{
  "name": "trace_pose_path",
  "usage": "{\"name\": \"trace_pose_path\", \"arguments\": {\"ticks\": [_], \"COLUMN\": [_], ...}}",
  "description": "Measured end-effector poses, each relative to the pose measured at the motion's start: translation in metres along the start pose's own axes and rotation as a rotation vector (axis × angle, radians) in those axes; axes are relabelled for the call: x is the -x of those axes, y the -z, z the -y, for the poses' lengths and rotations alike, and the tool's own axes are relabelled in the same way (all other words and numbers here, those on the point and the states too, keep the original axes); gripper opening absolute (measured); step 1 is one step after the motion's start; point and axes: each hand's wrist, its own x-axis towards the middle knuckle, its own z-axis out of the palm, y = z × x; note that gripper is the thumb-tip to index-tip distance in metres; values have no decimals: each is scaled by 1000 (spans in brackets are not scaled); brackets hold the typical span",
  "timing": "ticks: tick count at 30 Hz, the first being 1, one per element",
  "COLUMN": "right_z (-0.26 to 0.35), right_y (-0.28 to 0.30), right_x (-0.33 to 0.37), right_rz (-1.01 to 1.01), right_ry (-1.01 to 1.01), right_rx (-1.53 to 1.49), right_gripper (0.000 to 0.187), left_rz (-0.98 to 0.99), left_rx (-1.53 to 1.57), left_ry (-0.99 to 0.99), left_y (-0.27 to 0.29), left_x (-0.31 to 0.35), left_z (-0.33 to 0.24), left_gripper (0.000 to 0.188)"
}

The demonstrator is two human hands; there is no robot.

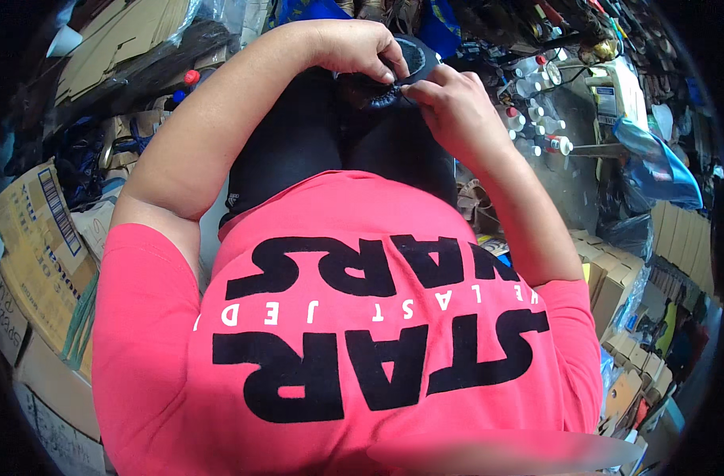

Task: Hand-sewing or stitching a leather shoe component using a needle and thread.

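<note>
Above my lap, at the top middle of the head view, sits a black shoe [414, 57] with a greyish rim and a ridged, gathered edge. My left hand [363, 52] reaches over it from the left, its fingers curled down and closed on the near part of the shoe. From the right comes my right hand [455, 101], thumb and forefinger pinched together right at the shoe's edge. Whatever is between those fingertips is too small to make out. Parts of the shoe are hidden behind both hands.
Several bottles [528, 119] with white and red caps stand on the floor to the right. A blue plastic bag [659, 163] lies beyond them. Cardboard boxes [41, 254] are stacked on the left, with flat cardboard [116, 51] at the upper left.
</note>
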Motion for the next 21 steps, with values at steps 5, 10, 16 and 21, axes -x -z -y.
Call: {"name": "trace_pose_path", "arguments": {"ticks": [5,10,16,21], "right_z": [12,6,-27,-26], "right_y": [10,-11,-17,-17], "right_x": [-22,-25,-6,12], "right_rz": [186,174,193,115], "right_ry": [111,-20,-548,-168], "right_rx": [257,138,-890,-607], "right_gripper": [16,16,24,23], "left_rz": [-126,-398,-650,-389], "left_rx": [-136,-319,-258,54], "left_ry": [-125,-186,-99,204], "left_y": [1,-12,-33,-20], "left_x": [-9,-8,51,123], "left_z": [1,4,12,27], "left_gripper": [41,46,42,21]}}
